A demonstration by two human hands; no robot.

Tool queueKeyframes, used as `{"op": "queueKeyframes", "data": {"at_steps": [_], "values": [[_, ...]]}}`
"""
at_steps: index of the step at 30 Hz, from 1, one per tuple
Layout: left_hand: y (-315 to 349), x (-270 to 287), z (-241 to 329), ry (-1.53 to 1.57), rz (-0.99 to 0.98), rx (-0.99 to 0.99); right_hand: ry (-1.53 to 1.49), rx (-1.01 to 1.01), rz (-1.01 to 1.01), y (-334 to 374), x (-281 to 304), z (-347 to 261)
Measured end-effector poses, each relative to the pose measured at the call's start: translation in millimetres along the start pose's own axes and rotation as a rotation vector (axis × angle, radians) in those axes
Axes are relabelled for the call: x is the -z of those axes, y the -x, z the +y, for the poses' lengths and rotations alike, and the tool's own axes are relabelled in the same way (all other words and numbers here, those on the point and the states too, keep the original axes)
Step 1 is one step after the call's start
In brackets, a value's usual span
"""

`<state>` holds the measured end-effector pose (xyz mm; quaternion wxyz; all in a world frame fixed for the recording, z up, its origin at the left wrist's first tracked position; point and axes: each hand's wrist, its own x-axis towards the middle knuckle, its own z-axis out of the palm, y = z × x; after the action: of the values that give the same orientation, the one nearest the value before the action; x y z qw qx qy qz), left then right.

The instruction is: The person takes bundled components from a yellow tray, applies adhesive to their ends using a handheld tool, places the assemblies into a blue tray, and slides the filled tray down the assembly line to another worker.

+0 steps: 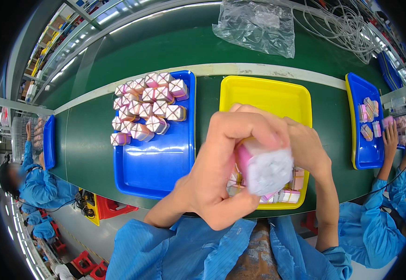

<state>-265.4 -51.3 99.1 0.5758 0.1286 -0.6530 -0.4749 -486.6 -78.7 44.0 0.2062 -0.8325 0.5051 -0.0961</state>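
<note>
My left hand [212, 161] is raised above the yellow tray, its fingers curled round a pink block with a white end [270, 172]. The white end faces up toward me. Just behind, my right hand [305, 144] is close to the same block. Its fingertips are hidden by my left hand and the block, so its grip does not show. Below my hands, more pink-and-white blocks [284, 195] lie at the near end of the yellow tray [264, 82]. To the left, a blue tray [154, 170] holds several similar blocks [147, 100], their white ends marked with dark crosses.
The trays rest on a green table [89, 135]. Farther back are a clear plastic bag [256, 28] and coiled grey cables [343, 30]. On the right, a co-worker's hand [390, 135] is beside another blue tray [368, 151]. Another person [44, 184] works at far left.
</note>
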Motion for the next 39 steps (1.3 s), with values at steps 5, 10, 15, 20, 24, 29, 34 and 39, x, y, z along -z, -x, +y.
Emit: {"op": "queueKeyframes", "data": {"at_steps": [5, 10, 15, 20, 24, 29, 34, 39], "values": [[15.4, 45.9, 29.7, -0.862, -0.215, 0.186, -0.114, 0.004, -0.019, -7.1, 14.6, -5.6], [34.6, 88.6, 52.7, -1.029, -0.202, 0.501, -0.449, 0.228, 0.149, -26.8, 28.8, -13.3], [48.0, 117.7, 27.3, -1.419, -0.433, 0.526, -0.695, 0.422, 0.155, -36.3, 51.7, -37.3], [32.8, 115.1, 20.0, -1.568, -0.347, 0.380, -0.830, 0.313, 0.159, -36.6, 60.7, -46.1], [14.5, 83.9, 29.3, -1.241, 0.012, 0.284, -0.523, 0.822, 0.191, -51.5, 62.1, -28.0], [-4.6, 31.8, 20.5, 0.085, -0.071, 0.652, -0.712, 0.474, 0.033, -32.0, 75.4, -53.1], [-10.4, 14.6, 17.0, 0.208, 0.063, 0.775, -0.705, 0.441, 0.234, -29.5, 69.5, -49.6], [-2.4, -13.0, -2.4, 0.411, 0.322, 0.745, -0.697, 0.409, 0.436, -23.8, 66.0, -44.0]]}}
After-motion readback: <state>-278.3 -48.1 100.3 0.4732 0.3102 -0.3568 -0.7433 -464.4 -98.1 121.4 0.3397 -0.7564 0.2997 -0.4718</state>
